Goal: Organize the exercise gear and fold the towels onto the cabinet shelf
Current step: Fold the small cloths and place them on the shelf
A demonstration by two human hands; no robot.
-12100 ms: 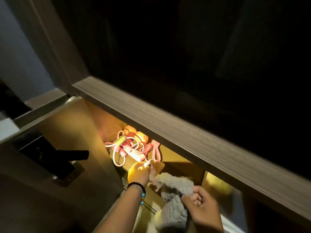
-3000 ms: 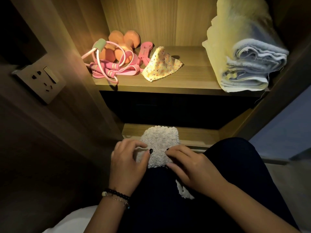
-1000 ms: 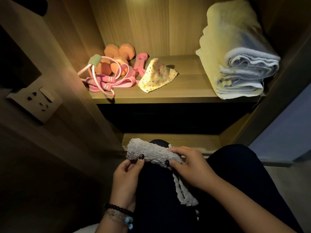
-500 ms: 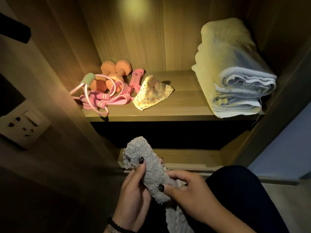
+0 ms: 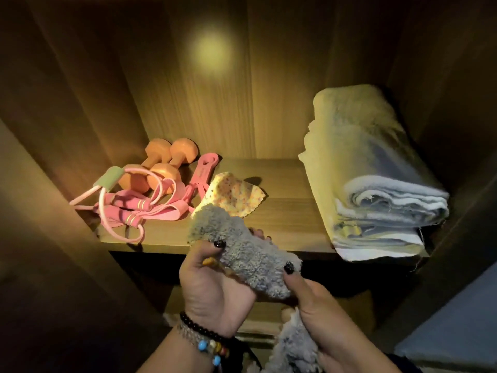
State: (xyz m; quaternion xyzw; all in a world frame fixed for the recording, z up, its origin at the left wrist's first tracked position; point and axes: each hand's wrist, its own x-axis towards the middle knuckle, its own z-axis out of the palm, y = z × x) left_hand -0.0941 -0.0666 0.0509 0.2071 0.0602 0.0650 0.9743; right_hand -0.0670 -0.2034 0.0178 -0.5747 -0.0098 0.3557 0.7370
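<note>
The left hand (image 5: 212, 286) has its grip closed on a grey fuzzy towel (image 5: 242, 251): the thumb, with a dark nail, presses on top of the roll and the fingers curl up behind it, their tips showing just past the cloth. The right hand (image 5: 320, 308) pinches the roll's lower end, thumb on the front, fingers tucked beneath. Its grip is narrow, holding cloth. A loose tail of the same towel hangs below the right hand, toward the bottom edge of the view. The roll lies tilted, upper end to the left, held in front of the shelf (image 5: 290, 222) edge and not resting on it.

On the shelf, at the left, lie two orange dumbbells (image 5: 164, 168), with a pink band (image 5: 166, 211) and a pale pink tube (image 5: 107, 208) with a green sleeve tangled just before them. A pink strap (image 5: 204, 168) lies just right of the dumbbells. Next to it sits a small folded yellow cloth (image 5: 236, 192) with dots, its near corner hidden behind the grey towel. At the right end, well apart from these, a thick folded towel (image 5: 371, 179), yellow outside and white in its layers, overhangs the front edge.

The cabinet is wood-grain, lit warmly, with a round spot of light on the back panel (image 5: 212, 52). Below the shelf is a dark gap. A beaded bracelet (image 5: 207, 337) circles the left wrist.
</note>
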